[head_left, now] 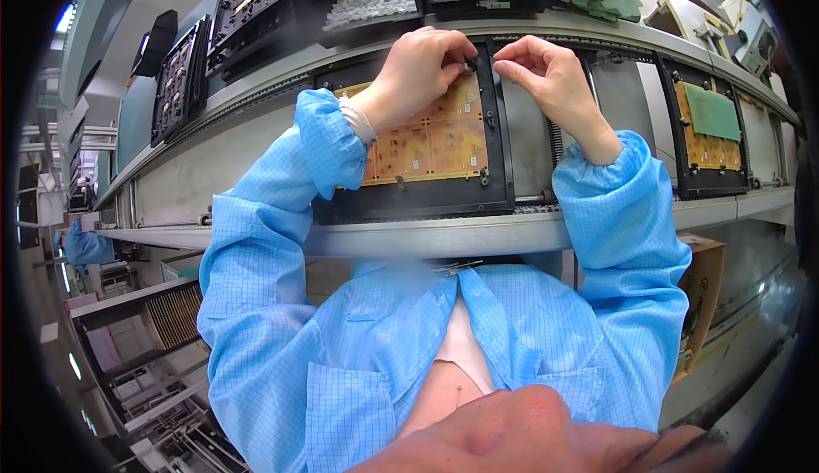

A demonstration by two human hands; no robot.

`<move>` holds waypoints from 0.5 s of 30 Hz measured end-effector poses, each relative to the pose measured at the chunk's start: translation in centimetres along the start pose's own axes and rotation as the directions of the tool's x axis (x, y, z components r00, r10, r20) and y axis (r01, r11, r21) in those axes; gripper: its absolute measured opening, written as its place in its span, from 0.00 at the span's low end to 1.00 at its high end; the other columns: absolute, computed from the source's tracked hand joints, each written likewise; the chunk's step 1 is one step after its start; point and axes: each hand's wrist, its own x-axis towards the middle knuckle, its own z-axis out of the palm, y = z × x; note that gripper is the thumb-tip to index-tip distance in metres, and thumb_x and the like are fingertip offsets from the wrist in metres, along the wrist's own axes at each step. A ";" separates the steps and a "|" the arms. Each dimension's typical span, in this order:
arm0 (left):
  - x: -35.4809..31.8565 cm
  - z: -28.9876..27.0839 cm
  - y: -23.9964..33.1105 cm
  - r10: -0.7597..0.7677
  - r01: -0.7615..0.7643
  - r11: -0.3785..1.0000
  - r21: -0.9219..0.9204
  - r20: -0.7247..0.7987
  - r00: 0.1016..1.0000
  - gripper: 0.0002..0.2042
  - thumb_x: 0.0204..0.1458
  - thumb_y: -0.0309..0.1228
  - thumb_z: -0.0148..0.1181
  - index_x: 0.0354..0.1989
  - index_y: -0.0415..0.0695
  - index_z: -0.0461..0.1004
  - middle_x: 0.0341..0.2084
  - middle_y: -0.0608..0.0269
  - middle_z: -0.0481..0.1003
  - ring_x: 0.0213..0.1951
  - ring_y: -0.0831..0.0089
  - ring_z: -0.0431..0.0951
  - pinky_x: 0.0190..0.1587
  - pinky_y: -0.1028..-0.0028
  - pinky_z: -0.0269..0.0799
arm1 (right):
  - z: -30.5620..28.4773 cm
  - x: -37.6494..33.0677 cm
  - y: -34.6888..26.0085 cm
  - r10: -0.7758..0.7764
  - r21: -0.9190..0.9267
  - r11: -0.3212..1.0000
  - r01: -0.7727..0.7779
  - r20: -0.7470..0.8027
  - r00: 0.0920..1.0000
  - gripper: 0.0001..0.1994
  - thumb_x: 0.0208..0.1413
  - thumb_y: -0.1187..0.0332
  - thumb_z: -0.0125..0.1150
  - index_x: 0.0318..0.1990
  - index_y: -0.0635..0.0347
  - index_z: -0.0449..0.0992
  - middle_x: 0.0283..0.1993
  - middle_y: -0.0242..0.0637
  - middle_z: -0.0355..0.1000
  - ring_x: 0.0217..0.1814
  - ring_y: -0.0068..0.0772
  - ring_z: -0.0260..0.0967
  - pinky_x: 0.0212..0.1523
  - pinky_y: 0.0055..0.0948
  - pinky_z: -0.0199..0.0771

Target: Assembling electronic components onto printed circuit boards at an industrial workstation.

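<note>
Head view: left hand (pixel 418 68) is resting at the top-right corner of the black frame (pixel 501 157), grip unclear; right hand (pixel 553 82) is hovering, fingertips apart; clips (pixel 485 179) are apparently securing the yellow board (pixel 456 145) inside.

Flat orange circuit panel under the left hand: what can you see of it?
The flat, rectangular orange circuit panel lies inside a black rectangular frame, with small dark fittings along its edges. Lines divide it into sections bearing dark marks and small white labels. The left hand hides much of its upper part; contact is unclear.
</note>
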 end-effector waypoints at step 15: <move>0.3 1.1 0.5 0.100 -0.109 0.984 0.144 0.064 0.993 0.08 0.48 0.24 0.62 0.37 0.43 0.77 0.30 0.62 0.80 0.40 0.61 0.78 0.43 0.64 0.75 | 0.3 -0.5 -0.3 -0.026 -0.029 0.999 0.025 -0.022 0.999 0.08 0.60 0.70 0.67 0.43 0.66 0.80 0.38 0.33 0.80 0.41 0.18 0.76 0.45 0.20 0.77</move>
